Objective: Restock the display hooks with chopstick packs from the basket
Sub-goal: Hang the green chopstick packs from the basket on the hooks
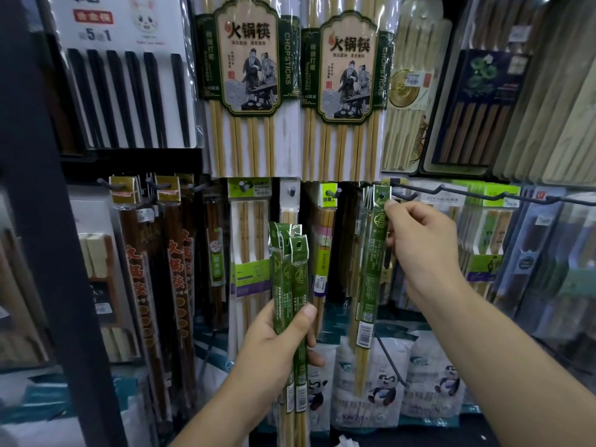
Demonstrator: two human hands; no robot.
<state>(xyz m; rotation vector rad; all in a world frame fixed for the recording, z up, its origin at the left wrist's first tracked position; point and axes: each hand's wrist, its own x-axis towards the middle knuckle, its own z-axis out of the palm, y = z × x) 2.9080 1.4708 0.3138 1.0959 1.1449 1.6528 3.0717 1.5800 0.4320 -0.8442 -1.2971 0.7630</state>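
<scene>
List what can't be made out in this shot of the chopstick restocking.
- Basket: not in the head view; out of frame.
- Count of green packs in the left hand: they overlap one another.
- Whether the single pack in the right hand is threaded onto the hook: its hole is too small to tell.
- Small print on labels: blurred.

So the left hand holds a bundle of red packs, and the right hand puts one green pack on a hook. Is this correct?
One detail is wrong: in the head view the bundle of packs in the left hand is green, not red. The rest holds: the right hand holds one green pack up at a hook.
</scene>
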